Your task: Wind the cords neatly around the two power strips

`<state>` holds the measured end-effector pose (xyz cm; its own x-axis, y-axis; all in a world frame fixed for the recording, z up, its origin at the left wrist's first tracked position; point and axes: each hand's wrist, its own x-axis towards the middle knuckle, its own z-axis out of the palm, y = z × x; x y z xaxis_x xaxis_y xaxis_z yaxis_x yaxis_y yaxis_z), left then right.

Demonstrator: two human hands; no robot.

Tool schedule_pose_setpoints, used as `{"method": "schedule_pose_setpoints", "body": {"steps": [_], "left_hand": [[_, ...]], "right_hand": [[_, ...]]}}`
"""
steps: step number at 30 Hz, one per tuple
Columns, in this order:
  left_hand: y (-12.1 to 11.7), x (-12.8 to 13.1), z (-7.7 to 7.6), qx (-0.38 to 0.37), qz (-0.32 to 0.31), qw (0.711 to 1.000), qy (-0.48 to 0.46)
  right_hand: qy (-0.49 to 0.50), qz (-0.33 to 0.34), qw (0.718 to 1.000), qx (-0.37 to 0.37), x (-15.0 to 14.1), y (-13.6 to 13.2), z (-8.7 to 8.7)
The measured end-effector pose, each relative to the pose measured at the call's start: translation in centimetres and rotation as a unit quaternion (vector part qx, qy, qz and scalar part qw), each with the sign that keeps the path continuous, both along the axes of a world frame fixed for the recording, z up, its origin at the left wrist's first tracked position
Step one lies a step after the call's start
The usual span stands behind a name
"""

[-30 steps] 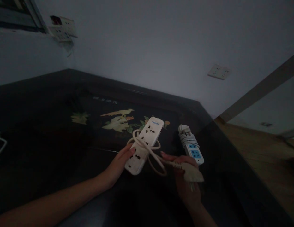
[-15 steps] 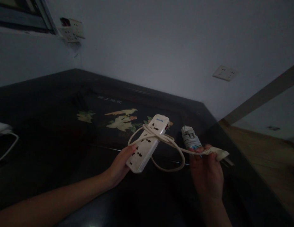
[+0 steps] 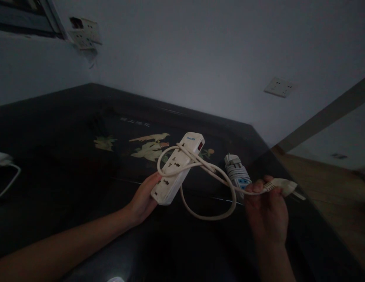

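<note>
A white power strip (image 3: pixel 167 188) with several sockets and a red switch is held at its lower left edge by my left hand (image 3: pixel 145 197), tilted above the dark table. Its cream cord (image 3: pixel 210 216) is wound loosely across the strip and hangs in a loop on the right. My right hand (image 3: pixel 269 211) grips the cord just behind the plug (image 3: pixel 284 186), whose prongs point right. Behind my right hand a second power strip (image 3: pixel 237 172), with blue sockets and a grey cord wrapped round it, lies on the table.
The black table (image 3: pixel 67 113) carries a bird-and-flower picture (image 3: pixel 149 149). A white object with a cable (image 3: pixel 12 182) sits at the left edge. Wall sockets (image 3: pixel 280 87) are on the right wall, and more socket plates (image 3: pixel 86 34) are in the far left corner.
My right hand has moved right with the plug, and the cord loop has widened. My left hand has raised the power strip slightly and shifted it left.
</note>
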<state>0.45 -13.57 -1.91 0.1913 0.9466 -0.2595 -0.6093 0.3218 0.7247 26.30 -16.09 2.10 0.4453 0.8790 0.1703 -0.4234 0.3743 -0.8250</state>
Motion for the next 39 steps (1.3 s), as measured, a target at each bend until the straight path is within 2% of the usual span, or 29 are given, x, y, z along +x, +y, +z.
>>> {"method": "schedule_pose_setpoints", "body": {"steps": [7,15,19,22,24,28,31,35,39], "left_hand": [[-0.3,-0.1,-0.7,0.01,-0.03,0.999,0.004],[0.4,-0.1,-0.9,0.108,-0.06,0.99,0.066],[0.7,-0.2,-1.2,0.072,-0.121,0.989,0.053],[0.6,-0.3,-1.2,0.023,-0.193,0.981,-0.008],[0.7,-0.3,-1.3,-0.001,-0.209,0.977,-0.05],[1.1,-0.3,-1.2,-0.045,-0.204,0.975,-0.079],[1.3,-0.3,-1.0,-0.026,-0.184,0.981,-0.053],[1.3,-0.3,-0.5,-0.009,-0.154,0.988,0.015],[1.5,-0.4,-0.3,0.017,-0.119,0.988,0.097]], "right_hand": [[-0.004,0.01,0.999,0.051,1.4,-0.3,1.0],[-0.02,-0.029,0.997,0.075,1.9,-0.3,1.2],[-0.036,-0.034,0.996,0.07,2.0,0.0,1.0],[-0.048,-0.031,0.997,0.053,1.8,0.2,1.1],[-0.067,-0.023,0.996,0.047,1.7,0.2,1.1],[-0.156,0.036,0.986,0.039,1.4,-0.1,0.8],[-0.193,0.069,0.978,0.029,1.2,-0.4,0.6],[-0.199,0.054,0.979,-0.004,1.1,-0.2,0.2],[-0.189,0.031,0.979,-0.066,1.2,0.6,-0.6]]}}
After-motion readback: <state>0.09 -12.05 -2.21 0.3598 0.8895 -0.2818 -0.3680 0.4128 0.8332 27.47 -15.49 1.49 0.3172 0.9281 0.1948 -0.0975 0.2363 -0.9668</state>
